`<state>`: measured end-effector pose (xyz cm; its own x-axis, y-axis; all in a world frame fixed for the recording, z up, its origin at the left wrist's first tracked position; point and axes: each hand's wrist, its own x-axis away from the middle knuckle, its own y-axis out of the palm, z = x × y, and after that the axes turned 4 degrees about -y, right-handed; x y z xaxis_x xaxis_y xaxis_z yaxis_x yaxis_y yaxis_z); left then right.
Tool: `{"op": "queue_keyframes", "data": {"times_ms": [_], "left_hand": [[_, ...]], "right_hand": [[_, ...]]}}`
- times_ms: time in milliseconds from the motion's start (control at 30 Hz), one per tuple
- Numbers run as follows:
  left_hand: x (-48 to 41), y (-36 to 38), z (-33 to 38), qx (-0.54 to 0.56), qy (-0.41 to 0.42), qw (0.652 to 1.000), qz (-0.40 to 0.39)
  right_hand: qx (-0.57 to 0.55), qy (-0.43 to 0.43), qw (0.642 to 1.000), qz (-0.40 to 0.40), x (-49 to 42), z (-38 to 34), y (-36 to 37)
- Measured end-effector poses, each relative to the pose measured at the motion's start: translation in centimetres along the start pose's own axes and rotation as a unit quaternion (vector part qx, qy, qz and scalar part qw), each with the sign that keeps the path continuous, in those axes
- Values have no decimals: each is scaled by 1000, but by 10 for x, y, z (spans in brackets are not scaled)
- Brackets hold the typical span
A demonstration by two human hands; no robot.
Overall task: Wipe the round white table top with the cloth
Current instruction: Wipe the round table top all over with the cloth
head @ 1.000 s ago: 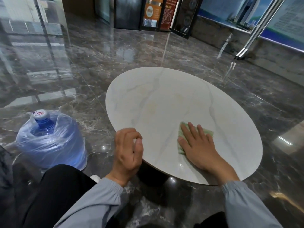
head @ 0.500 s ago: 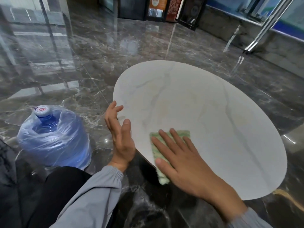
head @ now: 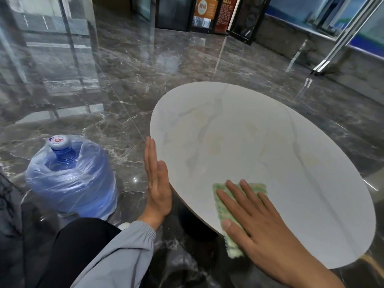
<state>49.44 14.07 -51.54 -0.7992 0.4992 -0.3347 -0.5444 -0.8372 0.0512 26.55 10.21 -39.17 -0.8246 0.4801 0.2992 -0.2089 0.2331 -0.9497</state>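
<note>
The round white table top (head: 270, 142) with faint grey veins fills the centre and right of the head view. A green cloth (head: 223, 208) lies at its near left edge, one end hanging over the rim. My right hand (head: 255, 223) presses flat on the cloth with straight, spread fingers. My left hand (head: 156, 179) is held flat with straight fingers against the table's left rim, palm toward the edge.
A large blue water jug (head: 70, 179) wrapped in clear plastic stands on the glossy dark marble floor (head: 104, 90) to the left of the table. My dark trouser leg (head: 72, 252) is below it. Glass panels and dark display stands (head: 205, 13) line the far side.
My right hand slid the cloth from the near middle of the table to its near left edge. My left hand uncurled and now lies flat against the rim.
</note>
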Motion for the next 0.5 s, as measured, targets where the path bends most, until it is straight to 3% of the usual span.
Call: {"op": "queue_keyframes", "data": {"times_ms": [200, 333, 500], "left_hand": [[1, -1, 1, 42, -19, 999, -16], [2, 1, 1, 68, -40, 997, -8], [2, 3, 0, 87, -35, 996, -8]], "right_hand": [[-19, -40, 997, 67, -92, -30, -7], [-37, -66, 995, 69, -159, -55, -24], [-51, -79, 993, 77, -115, -42, -14]]}}
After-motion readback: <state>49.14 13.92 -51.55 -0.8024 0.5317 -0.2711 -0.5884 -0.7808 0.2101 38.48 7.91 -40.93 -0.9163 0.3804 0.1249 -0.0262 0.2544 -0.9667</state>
